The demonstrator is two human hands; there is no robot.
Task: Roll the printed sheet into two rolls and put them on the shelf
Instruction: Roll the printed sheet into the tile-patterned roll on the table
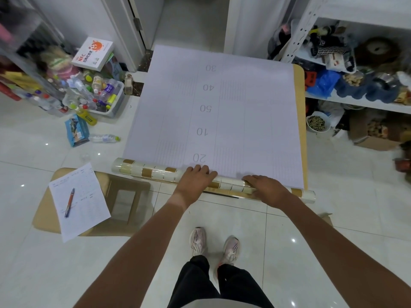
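A large pale sheet (233,112) printed with the numbers 30, 40, 50, 10 and 20 lies flat on a wooden table (300,121). Its near end is wound into a roll (146,171) with a cream and brown tile pattern on the outside, lying along the table's front edge. My left hand (195,180) rests over the middle of the roll, fingers curled onto its top. My right hand (268,188) lies on the roll further right, fingers pointing left along it.
A white metal shelf (360,103) full of bags and clutter stands to the right. A low stool (124,196) with a paper form and pen (70,202) is at the left. A bin of bottles (97,96) sits on the floor beyond it.
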